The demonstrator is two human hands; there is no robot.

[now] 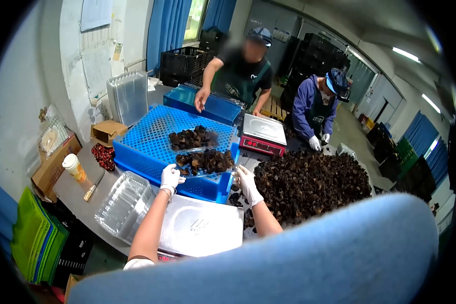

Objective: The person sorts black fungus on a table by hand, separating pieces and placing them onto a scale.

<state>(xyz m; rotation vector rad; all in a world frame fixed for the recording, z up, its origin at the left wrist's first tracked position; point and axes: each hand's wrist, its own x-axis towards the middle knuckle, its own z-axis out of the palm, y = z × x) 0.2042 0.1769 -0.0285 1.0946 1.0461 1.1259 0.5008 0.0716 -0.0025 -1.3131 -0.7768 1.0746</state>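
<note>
Between my two white-gloved hands is a clear plastic tray filled with dark, crinkled pieces that look like wood ear mushrooms [206,162]. My left hand [171,177] is closed on the tray's left end, and my right hand [247,183] grips its right end. The tray is at the near edge of an upturned blue perforated crate [142,131]; whether it touches the crate I cannot tell. Just behind it, a second filled tray [192,139] lies on the crate. A metal-topped scale [202,225] sits below my forearms.
A large mushroom pile [311,185] covers the table at right. Empty clear trays [126,205] stand left of my scale. Another red scale [263,134] is beyond the crate. A cup [75,167] and a knife [92,188] lie left. Two co-workers [238,76] stand across the table.
</note>
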